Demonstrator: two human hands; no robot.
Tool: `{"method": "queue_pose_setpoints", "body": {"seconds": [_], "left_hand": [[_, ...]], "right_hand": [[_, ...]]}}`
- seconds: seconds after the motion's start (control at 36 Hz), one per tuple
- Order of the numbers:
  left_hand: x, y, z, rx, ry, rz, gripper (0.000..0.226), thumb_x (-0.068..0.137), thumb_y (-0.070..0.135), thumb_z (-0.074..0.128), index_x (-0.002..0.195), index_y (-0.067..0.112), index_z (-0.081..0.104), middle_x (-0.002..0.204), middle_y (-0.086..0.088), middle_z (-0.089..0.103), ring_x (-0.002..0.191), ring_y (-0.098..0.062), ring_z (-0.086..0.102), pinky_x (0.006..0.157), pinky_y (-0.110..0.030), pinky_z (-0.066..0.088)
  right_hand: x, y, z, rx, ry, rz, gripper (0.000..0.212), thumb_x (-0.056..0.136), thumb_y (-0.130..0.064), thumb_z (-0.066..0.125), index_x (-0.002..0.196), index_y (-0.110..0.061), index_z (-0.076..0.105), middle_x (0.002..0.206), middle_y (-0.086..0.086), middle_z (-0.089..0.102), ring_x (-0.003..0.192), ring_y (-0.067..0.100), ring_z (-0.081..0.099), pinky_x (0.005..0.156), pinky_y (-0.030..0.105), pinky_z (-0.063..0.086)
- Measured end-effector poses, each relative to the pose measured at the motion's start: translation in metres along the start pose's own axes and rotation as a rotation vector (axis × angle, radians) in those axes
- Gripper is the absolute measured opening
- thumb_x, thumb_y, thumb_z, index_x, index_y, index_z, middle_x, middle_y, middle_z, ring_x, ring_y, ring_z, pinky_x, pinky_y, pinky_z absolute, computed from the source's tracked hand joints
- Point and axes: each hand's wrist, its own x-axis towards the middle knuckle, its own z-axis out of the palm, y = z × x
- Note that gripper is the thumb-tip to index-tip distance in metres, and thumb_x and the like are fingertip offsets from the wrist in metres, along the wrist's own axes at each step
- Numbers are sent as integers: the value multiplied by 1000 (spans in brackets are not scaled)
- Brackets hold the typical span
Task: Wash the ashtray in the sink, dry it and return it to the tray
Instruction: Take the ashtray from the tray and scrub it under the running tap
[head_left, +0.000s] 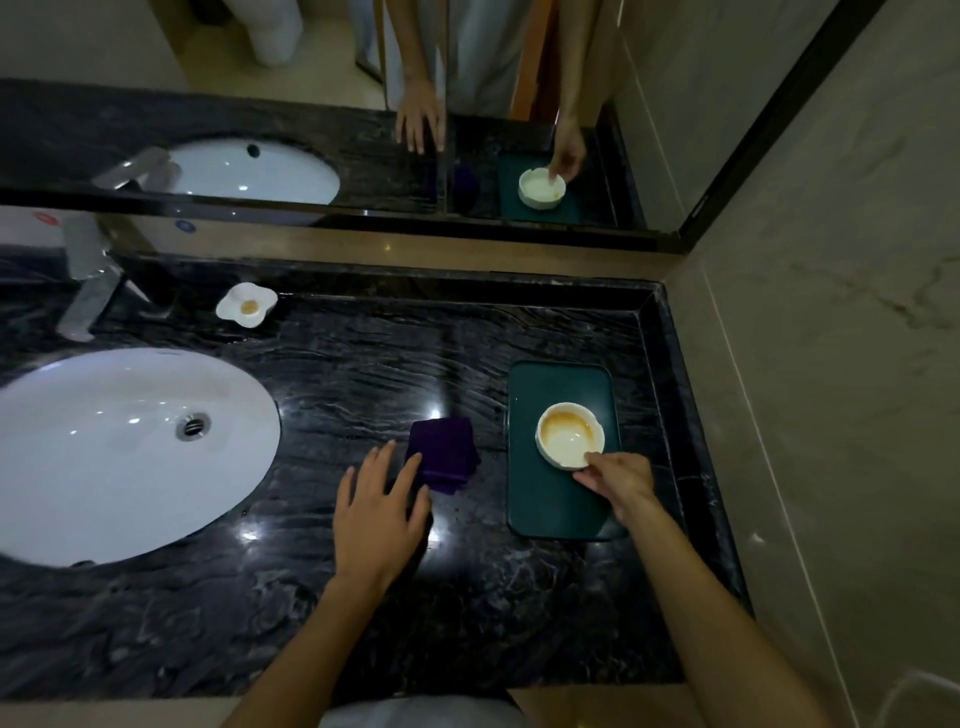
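So far nothing is washed: the stained ashtray (570, 435) sits on the tray (561, 499), its near rim pinched by the right hand (618, 480); the left hand (382, 506) lies spread flat, touching the cloth (442, 457).

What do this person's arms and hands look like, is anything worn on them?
Both forearms are bare, with no sleeves in view. The left hand and right hand wear no gloves, and no rings, watch or bracelet show.

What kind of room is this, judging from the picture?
Most likely a bathroom, perhaps in a hotel: a white oval sink set in a dark marble counter, a chrome faucet, and a wall mirror above.
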Motion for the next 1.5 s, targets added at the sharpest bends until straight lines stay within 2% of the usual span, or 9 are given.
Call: {"method": "queue_pose_setpoints", "body": {"seconds": [0.22, 0.39, 0.56, 0.72, 0.78, 0.89, 1.14, 1.31, 1.5], "left_hand": [[-7, -6, -6, -5, 0, -33, 59, 96, 53, 26, 142, 28, 54, 156, -6, 43, 146, -25, 37, 118, -49, 31], [-12, -11, -9, 11, -16, -57, 59, 96, 54, 24, 140, 33, 56, 158, -4, 42, 148, -24, 33, 119, -48, 28], [-20, -19, -16, -22, -22, -109, 55, 95, 53, 26, 139, 37, 55, 159, -3, 40, 149, -23, 30, 119, -48, 27], [-26, -38, -31, -38, 7, -174, 54, 95, 52, 30, 140, 35, 54, 158, -3, 41, 149, -24, 31, 118, -47, 28], [-29, -47, -38, -29, 13, -191, 58, 95, 55, 25, 141, 36, 53, 159, -3, 40, 150, -23, 30, 119, -47, 27], [-37, -69, -50, -3, 61, -226, 60, 95, 55, 21, 140, 35, 55, 157, -4, 43, 148, -24, 33, 118, -46, 31], [-46, -140, -71, 20, 73, -301, 54, 96, 52, 26, 137, 36, 58, 155, -2, 45, 147, -23, 36, 116, -46, 33], [-42, -197, -90, 11, 52, -309, 51, 94, 48, 33, 131, 33, 64, 147, -7, 56, 138, -29, 48, 108, -50, 41], [-25, -269, -119, -68, 71, -325, 44, 96, 44, 40, 130, 31, 65, 145, -6, 57, 136, -28, 51, 107, -49, 44]], "right_hand": [[-14, -5, 2, 8, 22, -67, 25, 85, 9, 68, 66, 1, 54, 73, 17, 61, 69, 27, 65, 58, 30, 63], [-38, -18, 8, -67, -14, -148, 21, 85, 6, 69, 68, 3, 58, 79, 18, 63, 71, 25, 67, 56, 27, 63], [-70, -23, 29, -147, -85, -214, 19, 85, 3, 71, 70, 2, 61, 79, 16, 65, 67, 21, 69, 58, 28, 63], [-98, -16, 59, -245, -215, -225, 13, 83, 1, 74, 75, 3, 65, 78, 17, 68, 65, 20, 71, 73, 40, 64], [-111, -14, 71, -274, -253, -231, 13, 82, 1, 75, 74, 3, 65, 75, 16, 68, 63, 19, 71, 69, 36, 65], [-134, -11, 96, -311, -328, -233, 11, 82, 1, 76, 81, 8, 68, 73, 17, 68, 62, 19, 70, 60, 30, 63], [-182, 5, 163, -354, -426, -251, 11, 80, 1, 78, 83, 6, 69, 71, 18, 70, 60, 23, 71, 71, 42, 64], [-216, 18, 214, -345, -440, -252, 13, 79, 2, 79, 83, 7, 69, 74, 19, 70, 63, 24, 72, 61, 36, 63], [-255, 37, 285, -340, -442, -226, 11, 78, 5, 78, 79, 7, 67, 72, 19, 70, 57, 22, 70, 53, 31, 61]]}}
